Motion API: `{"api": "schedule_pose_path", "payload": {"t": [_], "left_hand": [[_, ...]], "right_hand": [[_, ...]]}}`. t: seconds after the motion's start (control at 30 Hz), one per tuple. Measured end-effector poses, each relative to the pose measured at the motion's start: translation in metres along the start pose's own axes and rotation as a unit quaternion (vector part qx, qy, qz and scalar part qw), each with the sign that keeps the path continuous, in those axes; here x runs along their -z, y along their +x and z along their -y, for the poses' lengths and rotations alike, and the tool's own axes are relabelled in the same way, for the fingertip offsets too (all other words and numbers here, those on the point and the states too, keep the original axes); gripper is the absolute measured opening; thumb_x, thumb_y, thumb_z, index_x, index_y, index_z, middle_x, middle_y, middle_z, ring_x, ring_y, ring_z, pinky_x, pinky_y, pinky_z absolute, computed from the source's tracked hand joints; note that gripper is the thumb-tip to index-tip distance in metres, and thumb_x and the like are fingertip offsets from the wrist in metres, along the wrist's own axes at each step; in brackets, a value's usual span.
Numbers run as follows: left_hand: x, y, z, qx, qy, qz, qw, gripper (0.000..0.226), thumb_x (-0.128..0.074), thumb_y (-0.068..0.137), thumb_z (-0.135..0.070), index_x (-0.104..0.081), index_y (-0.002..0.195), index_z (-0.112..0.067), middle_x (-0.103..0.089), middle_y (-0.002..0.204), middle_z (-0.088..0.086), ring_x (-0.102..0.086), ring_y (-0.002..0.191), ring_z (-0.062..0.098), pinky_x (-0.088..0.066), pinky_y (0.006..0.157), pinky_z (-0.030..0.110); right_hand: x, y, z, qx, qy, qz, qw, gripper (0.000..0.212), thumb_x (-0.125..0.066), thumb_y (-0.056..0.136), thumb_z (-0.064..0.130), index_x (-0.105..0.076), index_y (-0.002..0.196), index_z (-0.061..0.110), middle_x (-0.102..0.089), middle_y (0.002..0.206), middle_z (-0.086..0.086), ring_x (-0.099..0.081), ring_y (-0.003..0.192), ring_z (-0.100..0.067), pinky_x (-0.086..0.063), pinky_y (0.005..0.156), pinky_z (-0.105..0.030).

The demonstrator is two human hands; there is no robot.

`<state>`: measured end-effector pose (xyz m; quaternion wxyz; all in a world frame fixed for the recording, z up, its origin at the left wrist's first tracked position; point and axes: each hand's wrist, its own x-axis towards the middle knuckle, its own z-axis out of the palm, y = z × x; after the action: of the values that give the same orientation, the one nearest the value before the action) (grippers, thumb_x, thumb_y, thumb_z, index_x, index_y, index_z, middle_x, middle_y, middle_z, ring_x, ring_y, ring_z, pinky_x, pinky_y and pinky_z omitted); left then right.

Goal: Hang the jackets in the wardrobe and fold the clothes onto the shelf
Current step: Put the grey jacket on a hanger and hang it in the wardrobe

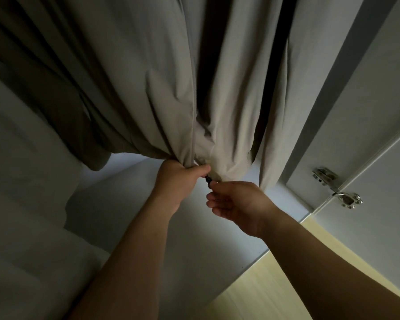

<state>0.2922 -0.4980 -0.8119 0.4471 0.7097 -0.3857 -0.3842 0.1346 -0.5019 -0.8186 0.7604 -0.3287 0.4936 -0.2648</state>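
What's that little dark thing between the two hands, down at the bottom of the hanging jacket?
In the head view, a small dark zipper pull sits between the left hand and right hand, at the grey jacket's hem.

I count one grey jacket (129,84) hanging, my two hands just below its hem, and two metal hinges right of it.
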Motion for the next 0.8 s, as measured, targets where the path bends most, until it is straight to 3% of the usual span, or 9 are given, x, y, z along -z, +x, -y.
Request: {"api": "schedule_pose_path", "payload": {"t": [0.13,0.27,0.5,0.6,0.7,0.8], "left_hand": [[0.003,-0.002,-0.001,0.001,0.004,0.004,1.0,0.015,-0.08,0.078,-0.026,-0.074,0.069,-0.017,-0.071,0.067,-0.009,-0.066,0.074,0.01,-0.052,0.08,0.032],[0.002,-0.002,0.0,-0.004,0.019,-0.018,1.0,0.018,-0.081,0.077,-0.025,-0.073,0.067,-0.013,-0.065,0.057,-0.01,-0.061,0.066,0.011,-0.046,0.068,0.026],[-0.002,-0.004,0.004,-0.03,0.065,-0.064,0.995,0.02,-0.081,0.076,-0.026,-0.074,0.072,-0.008,-0.072,0.071,0.005,-0.068,0.075,0.019,-0.053,0.07,0.032],[-0.002,-0.004,0.004,-0.025,0.061,-0.049,0.997,0.022,-0.079,0.08,-0.031,-0.075,0.075,-0.01,-0.073,0.073,0.005,-0.067,0.073,0.017,-0.054,0.072,0.034],[0.003,-0.003,0.001,0.048,-0.069,0.023,0.996,0.022,-0.073,0.085,-0.033,-0.067,0.081,-0.011,-0.064,0.07,-0.005,-0.057,0.066,0.011,-0.051,0.069,0.028],[0.01,-0.002,-0.004,0.115,-0.275,0.082,0.951,0.017,-0.055,0.094,-0.019,-0.059,0.093,-0.002,-0.064,0.079,0.005,-0.065,0.076,0.018,-0.055,0.079,0.032]], "right_hand": [[-0.002,-0.001,-0.002,-0.013,0.017,0.032,0.999,0.032,-0.073,0.09,0.033,-0.074,0.106,0.005,-0.072,0.084,-0.007,-0.07,0.073,-0.019,-0.057,0.066,-0.029],[-0.005,0.002,-0.005,0.034,-0.039,-0.021,0.998,0.026,-0.072,0.092,0.028,-0.076,0.099,0.003,-0.07,0.077,-0.006,-0.065,0.065,-0.014,-0.054,0.064,-0.025],[-0.01,0.005,-0.007,0.078,-0.163,-0.083,0.98,0.025,-0.069,0.094,0.029,-0.077,0.084,0.007,-0.071,0.065,-0.002,-0.063,0.056,-0.01,-0.056,0.06,-0.023],[-0.012,0.007,-0.008,0.063,-0.119,-0.08,0.988,0.027,-0.066,0.095,0.028,-0.077,0.086,0.006,-0.07,0.067,0.0,-0.058,0.055,-0.01,-0.051,0.059,-0.024],[-0.012,0.006,-0.007,0.037,-0.014,-0.052,0.998,0.021,-0.063,0.098,0.024,-0.074,0.097,0.006,-0.071,0.075,-0.001,-0.056,0.055,-0.009,-0.048,0.056,-0.024],[-0.009,0.005,-0.003,0.035,0.042,-0.029,0.998,0.022,-0.059,0.1,0.025,-0.072,0.103,0.007,-0.068,0.069,0.003,-0.056,0.056,-0.008,-0.047,0.056,-0.023]]}}
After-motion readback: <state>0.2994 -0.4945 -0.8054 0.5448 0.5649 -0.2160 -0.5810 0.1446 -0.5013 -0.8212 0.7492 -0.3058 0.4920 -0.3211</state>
